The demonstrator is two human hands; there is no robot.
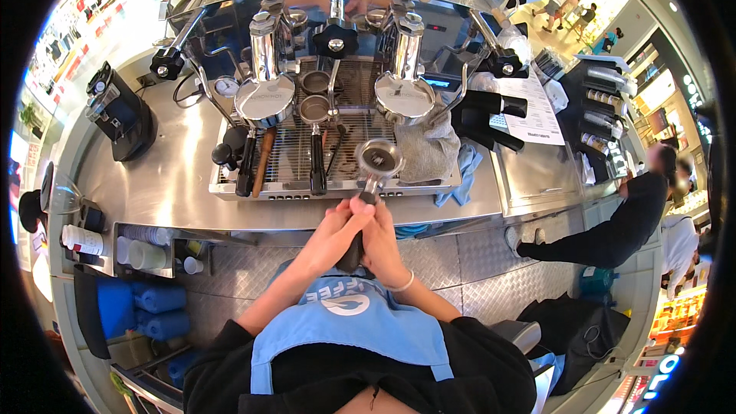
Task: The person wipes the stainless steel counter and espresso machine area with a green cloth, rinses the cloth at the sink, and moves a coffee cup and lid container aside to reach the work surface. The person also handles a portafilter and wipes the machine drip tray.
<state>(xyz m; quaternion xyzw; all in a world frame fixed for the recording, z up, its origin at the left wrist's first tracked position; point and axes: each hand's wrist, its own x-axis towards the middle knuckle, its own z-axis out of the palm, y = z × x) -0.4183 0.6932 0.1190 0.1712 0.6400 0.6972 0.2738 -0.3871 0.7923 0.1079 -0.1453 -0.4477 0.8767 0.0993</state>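
Observation:
Both of my hands are wrapped round the black handle of a portafilter, held in front of the espresso machine. Its round metal basket points away from me, above the drip tray's front edge; I cannot tell what lies in it. My left hand closes on the handle from the left, fingers overlapping at the top. On the other side my right hand grips it, with a bracelet at the wrist. The handle's lower end shows between the wrists. A grey cloth lies just right of the basket.
The two-group espresso machine fills the middle. Another portafilter and a brush with a wooden handle rest on the drip tray. A black grinder stands left; a blue cloth hangs right. A person in black is at the right.

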